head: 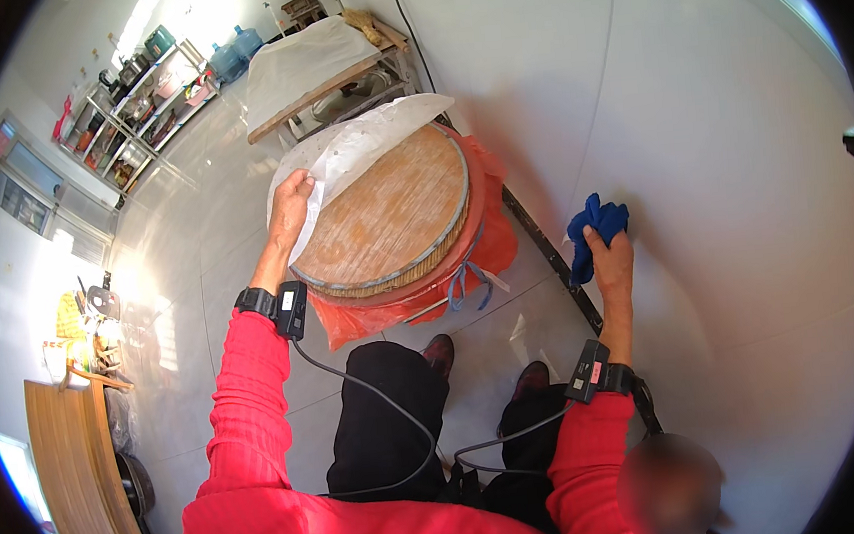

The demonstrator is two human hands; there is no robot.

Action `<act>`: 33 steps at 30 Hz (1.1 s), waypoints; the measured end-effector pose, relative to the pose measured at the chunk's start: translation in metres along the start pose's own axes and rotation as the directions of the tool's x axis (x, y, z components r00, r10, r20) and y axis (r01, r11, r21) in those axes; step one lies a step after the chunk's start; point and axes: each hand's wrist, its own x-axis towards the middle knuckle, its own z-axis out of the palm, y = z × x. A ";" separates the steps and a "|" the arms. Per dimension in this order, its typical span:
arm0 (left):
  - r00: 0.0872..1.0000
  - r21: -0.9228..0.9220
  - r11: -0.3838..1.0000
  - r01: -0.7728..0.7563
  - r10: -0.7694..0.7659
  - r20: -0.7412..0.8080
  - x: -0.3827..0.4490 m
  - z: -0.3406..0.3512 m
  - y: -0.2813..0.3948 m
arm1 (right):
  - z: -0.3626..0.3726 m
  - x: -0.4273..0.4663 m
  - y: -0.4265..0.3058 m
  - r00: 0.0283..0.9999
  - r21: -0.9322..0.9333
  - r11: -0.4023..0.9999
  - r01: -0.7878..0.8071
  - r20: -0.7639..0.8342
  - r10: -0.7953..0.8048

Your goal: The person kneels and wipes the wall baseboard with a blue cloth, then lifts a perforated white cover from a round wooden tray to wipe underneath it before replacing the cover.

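My left hand [291,206] grips the edge of a whitish plastic sheet [365,147], holding it folded back. Beneath the sheet lies a round wooden lid [392,209] with a grey rim and a woven-looking side, partly covered at its far left. Red plastic [496,224] surrounds the vessel under the lid and is tied with a blue cord [468,282]. Over by the wall on the right, my right hand [613,263] holds a crumpled blue cloth [595,227], apart from the lid. What is inside the vessel is hidden.
Behind the vessel stands a low table [314,69] under a pale cover, with a straw brush [361,25] on it. A white wall [714,191] with a dark base strip runs along the right. Metal shelves [151,108], water jugs [230,60] and a wooden table [82,475] are on the left.
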 end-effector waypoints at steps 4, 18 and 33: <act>0.997 -0.084 0.995 0.050 -0.054 -0.054 -0.002 -0.003 -0.009 | 0.000 0.006 0.014 0.998 0.035 0.999 -0.024 0.057 0.022; 0.955 0.489 0.872 0.012 -0.156 0.253 -0.072 0.064 -0.044 | 0.019 0.009 0.008 0.972 -0.140 0.985 -0.100 0.196 0.127; 0.865 0.744 0.489 -0.456 0.047 0.499 -0.110 0.095 -0.028 | 0.054 0.005 -0.012 0.954 -0.251 0.963 -0.097 0.252 0.161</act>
